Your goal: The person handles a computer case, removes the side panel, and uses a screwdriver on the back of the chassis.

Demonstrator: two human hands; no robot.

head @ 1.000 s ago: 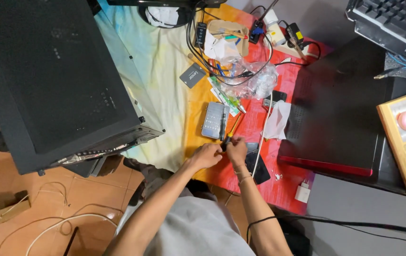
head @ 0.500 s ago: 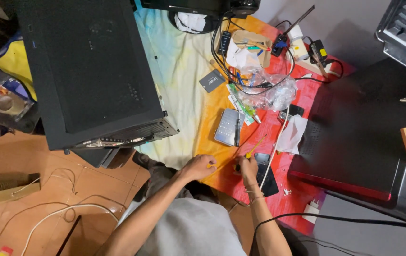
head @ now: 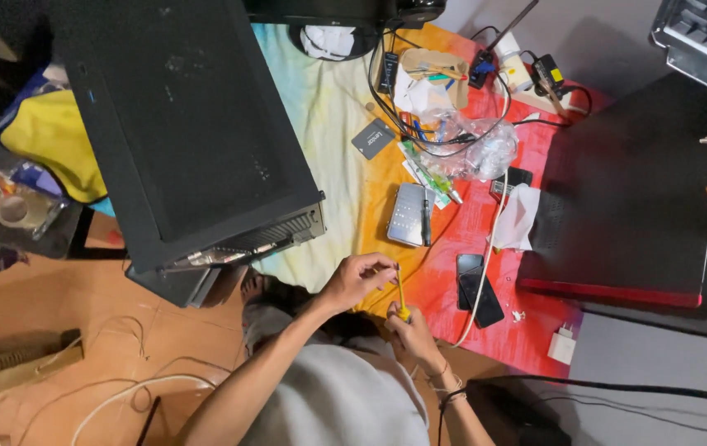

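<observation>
Both hands grip a thin yellow tool (head: 400, 293), seemingly a screwdriver: left hand (head: 355, 281) pinching its shaft, right hand (head: 407, 334) closed round its handle, above the colourful cloth's (head: 345, 124) near edge.

Seen from above, a bright cloth (head: 452, 272) covers the work surface, shading from pale green through yellow and orange to red. A large black computer case (head: 180, 124) stands on its left part. A black panel with a red edge (head: 626, 223) lies on the right. A keyboard (head: 704, 37) sits at the far right corner on a grey surface (head: 609, 33). Near left is an orange-brown floor (head: 48, 306) with loose white cables (head: 134, 388). The light is even and soft.
</observation>
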